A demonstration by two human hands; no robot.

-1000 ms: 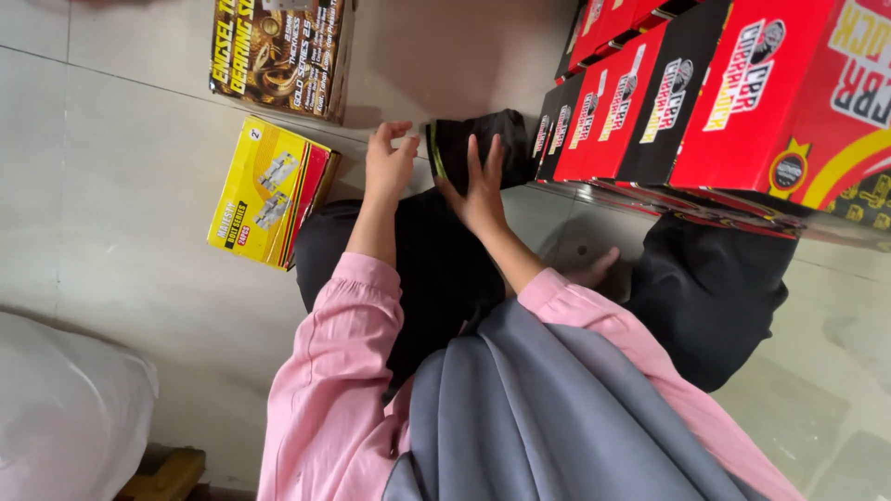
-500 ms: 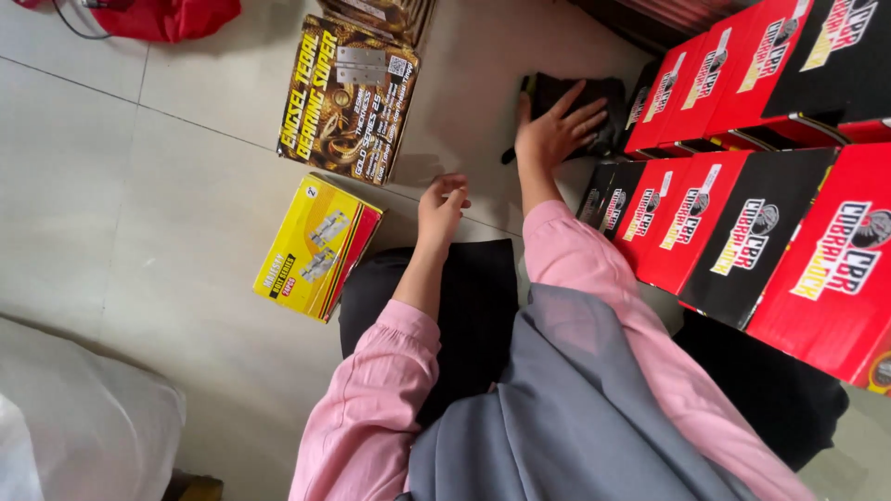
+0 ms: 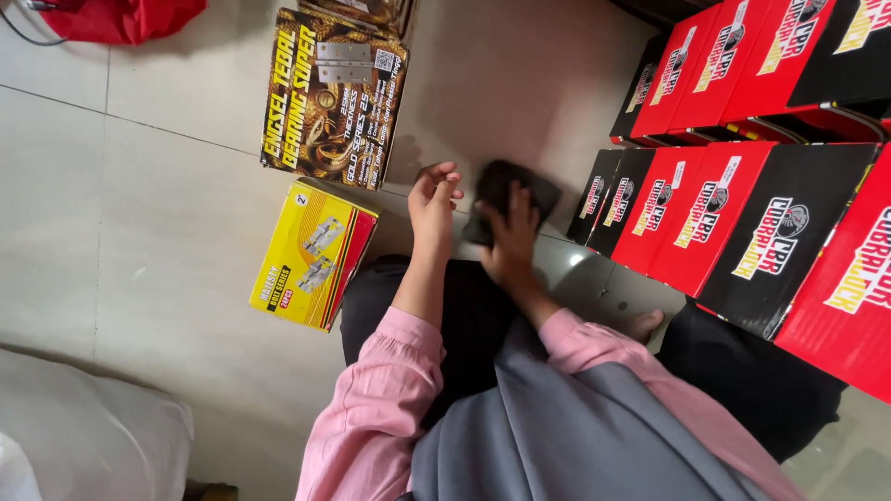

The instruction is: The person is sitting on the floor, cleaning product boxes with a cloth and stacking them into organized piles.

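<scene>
Right hand [image 3: 509, 243] now grips the black pouch [image 3: 506, 190], pulled from the red boxes [image 3: 705, 209] to our knees | left hand [image 3: 432, 199] hovers open, empty.

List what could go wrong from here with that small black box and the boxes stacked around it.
1. The right hand seems to grip the small black box alone; the left hand hovers open beside it, so the box might slip onto the tiled floor.
2. The red and black boxes lean in a row close by; an elbow swing could topple them.
3. The yellow box lies right at the knee and may get knocked.
</scene>
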